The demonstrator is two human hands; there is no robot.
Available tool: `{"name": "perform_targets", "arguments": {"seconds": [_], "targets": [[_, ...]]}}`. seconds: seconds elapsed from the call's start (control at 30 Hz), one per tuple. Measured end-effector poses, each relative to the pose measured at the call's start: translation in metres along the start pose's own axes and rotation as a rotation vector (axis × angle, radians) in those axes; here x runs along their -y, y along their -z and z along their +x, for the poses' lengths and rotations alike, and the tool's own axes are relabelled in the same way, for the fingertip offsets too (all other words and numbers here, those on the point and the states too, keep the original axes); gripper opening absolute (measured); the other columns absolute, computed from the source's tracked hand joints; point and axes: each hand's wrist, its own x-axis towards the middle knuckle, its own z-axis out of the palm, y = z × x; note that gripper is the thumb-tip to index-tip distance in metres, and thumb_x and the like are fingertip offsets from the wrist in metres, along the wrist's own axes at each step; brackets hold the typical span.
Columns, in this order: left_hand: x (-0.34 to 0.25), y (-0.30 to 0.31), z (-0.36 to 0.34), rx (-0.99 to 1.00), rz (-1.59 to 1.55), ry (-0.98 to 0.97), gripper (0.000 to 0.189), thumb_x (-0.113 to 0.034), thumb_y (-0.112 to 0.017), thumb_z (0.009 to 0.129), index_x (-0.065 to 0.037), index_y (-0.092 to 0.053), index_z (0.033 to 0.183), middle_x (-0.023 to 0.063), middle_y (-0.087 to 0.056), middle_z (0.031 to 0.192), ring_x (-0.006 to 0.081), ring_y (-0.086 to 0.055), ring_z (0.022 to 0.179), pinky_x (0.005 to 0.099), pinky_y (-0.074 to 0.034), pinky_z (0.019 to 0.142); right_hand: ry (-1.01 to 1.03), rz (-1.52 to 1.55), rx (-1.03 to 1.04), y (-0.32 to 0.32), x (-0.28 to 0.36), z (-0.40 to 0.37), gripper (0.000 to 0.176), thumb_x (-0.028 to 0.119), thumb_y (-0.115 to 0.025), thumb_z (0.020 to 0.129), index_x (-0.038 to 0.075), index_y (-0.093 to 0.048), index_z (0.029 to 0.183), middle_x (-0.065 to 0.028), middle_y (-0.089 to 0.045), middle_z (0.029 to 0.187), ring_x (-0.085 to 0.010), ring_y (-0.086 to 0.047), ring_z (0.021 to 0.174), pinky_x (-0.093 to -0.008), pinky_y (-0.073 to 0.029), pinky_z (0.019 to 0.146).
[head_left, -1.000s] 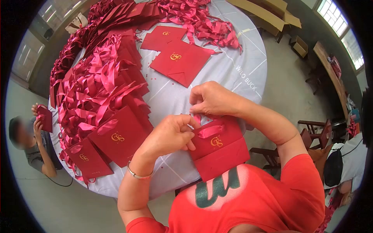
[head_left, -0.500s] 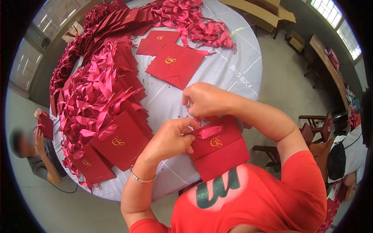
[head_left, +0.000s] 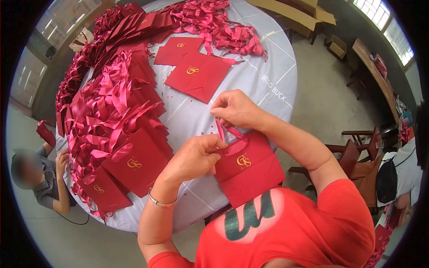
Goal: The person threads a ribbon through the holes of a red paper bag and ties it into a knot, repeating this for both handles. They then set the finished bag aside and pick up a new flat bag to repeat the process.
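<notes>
A small red paper gift bag (head_left: pixel 254 177) with a gold emblem lies against my shirt at the table's near edge. Its pink ribbon handle (head_left: pixel 220 129) is pinched by my right hand (head_left: pixel 239 109), whose closed fingers draw it up above the bag's top edge. My left hand (head_left: pixel 192 157), with a bracelet on the wrist, is closed at the bag's upper left corner, thumb and forefinger together on the edge. Whether the left fingertips also catch ribbon is hidden. A second ribbon loop (head_left: pixel 236 147) rests across the bag's front.
Packed rows of finished red bags with ribbons (head_left: pixel 107 107) fill the table's left side. Flat red bags (head_left: pixel 199 77) lie ahead, near loose pink ribbons (head_left: pixel 223 27). A co-worker (head_left: pixel 49 178) sits at left. Wooden chairs (head_left: pixel 351 156) and a cardboard box (head_left: pixel 304 15) stand beyond the white-clothed table.
My right hand has pulled the ribbon up into a taut strand above the bag. My left hand stays at the bag's corner. The co-worker's raised hand has moved a red bag toward the pile.
</notes>
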Motion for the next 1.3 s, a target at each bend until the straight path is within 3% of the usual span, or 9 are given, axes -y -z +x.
{"name": "perform_targets", "arguments": {"seconds": [0.43,0.53,0.67,0.73,0.87,0.93,1.07,1.17,1.3], "targets": [[-0.001,0.000,0.002,0.021,0.065,0.034,0.021,0.004,-0.059,0.088,0.003,-0.054,0.108,0.0061,-0.065,0.075,0.0125,-0.065,0.059,0.0249,-0.047,0.050,0.045,0.000,-0.054,0.016,0.027,-0.019,0.032,0.019,-0.071,0.089,-0.001,-0.065,0.113,-0.0075,-0.069,0.091,-0.0120,-0.068,0.071,-0.0243,-0.051,0.054],[0.004,0.001,0.004,0.019,0.053,0.013,0.023,0.004,-0.059,0.087,0.004,-0.053,0.109,0.0065,-0.064,0.073,0.0139,-0.066,0.059,0.0250,-0.047,0.049,0.220,-0.192,-0.260,0.034,0.035,-0.055,0.030,0.021,-0.075,0.084,-0.004,-0.068,0.098,-0.0070,-0.069,0.082,-0.0112,-0.065,0.066,-0.0257,-0.051,0.060],[0.010,0.008,0.007,0.045,-0.048,0.019,0.023,0.003,-0.058,0.088,0.003,-0.051,0.110,0.0065,-0.064,0.072,0.0143,-0.066,0.058,0.0246,-0.046,0.048,-0.046,-0.375,-0.305,0.056,0.017,-0.137,0.024,0.020,-0.077,0.082,-0.001,-0.066,0.078,-0.0041,-0.066,0.069,-0.0061,-0.058,0.064,-0.0254,-0.047,0.057],[0.012,0.009,0.009,0.013,-0.096,0.018,0.022,0.001,-0.057,0.088,0.002,-0.051,0.109,0.0061,-0.064,0.070,0.0146,-0.066,0.057,0.0243,-0.046,0.048,-0.121,-0.428,-0.307,0.056,-0.009,-0.177,0.021,0.017,-0.077,0.082,0.000,-0.066,0.084,-0.0025,-0.067,0.072,-0.0070,-0.059,0.065,-0.0249,-0.049,0.057],[0.014,0.007,0.013,-0.017,-0.210,0.012,0.019,-0.002,-0.057,0.090,-0.001,-0.051,0.108,0.0055,-0.064,0.071,0.0141,-0.066,0.057,0.0236,-0.046,0.048,-0.370,0.186,-0.127,0.029,-0.038,-0.209,0.027,0.013,-0.074,0.087,-0.002,-0.064,0.108,-0.0038,-0.070,0.094,-0.0106,-0.064,0.079,-0.0243,-0.052,0.066],[0.012,0.004,0.012,-0.022,-0.256,0.007,0.019,-0.002,-0.058,0.090,-0.001,-0.052,0.108,0.0052,-0.064,0.072,0.0138,-0.066,0.058,0.0233,-0.047,0.048,-0.104,0.323,-0.424,0.005,-0.038,-0.199,0.031,0.011,-0.072,0.088,-0.003,-0.064,0.115,-0.0059,-0.070,0.101,-0.0116,-0.065,0.086,-0.0255,-0.053,0.075],[0.014,0.003,0.015,-0.240,-0.599,-0.219,0.014,-0.003,-0.057,0.092,-0.003,-0.054,0.105,0.0057,-0.064,0.083,0.0150,-0.068,0.065,0.0234,-0.051,0.054,0.048,0.256,-0.422,0.027,0.007,-0.156,0.031,0.010,-0.072,0.086,-0.004,-0.066,0.114,-0.0070,-0.071,0.098,-0.0110,-0.066,0.082,-0.0246,-0.053,0.074],[0.010,0.003,0.012,-0.415,-0.764,-0.371,0.017,-0.001,-0.056,0.090,-0.001,-0.053,0.107,0.0092,-0.064,0.092,0.0173,-0.070,0.075,0.0246,-0.053,0.057,0.282,-0.091,-0.447,0.042,0.067,-0.115,0.024,0.008,-0.072,0.086,-0.005,-0.069,0.105,-0.0057,-0.072,0.089,-0.0099,-0.066,0.072,-0.0246,-0.054,0.069],[0.015,0.008,0.019,-0.479,-0.797,-0.312,0.016,0.000,-0.054,0.089,0.000,-0.054,0.106,0.0125,-0.065,0.103,0.0197,-0.070,0.081,0.0260,-0.054,0.062,0.953,-0.769,-0.429,0.032,0.101,-0.075,0.025,0.002,-0.075,0.078,0.000,-0.070,0.102,-0.0103,-0.071,0.087,-0.0212,-0.069,0.076,-0.0285,-0.055,0.068]]}}
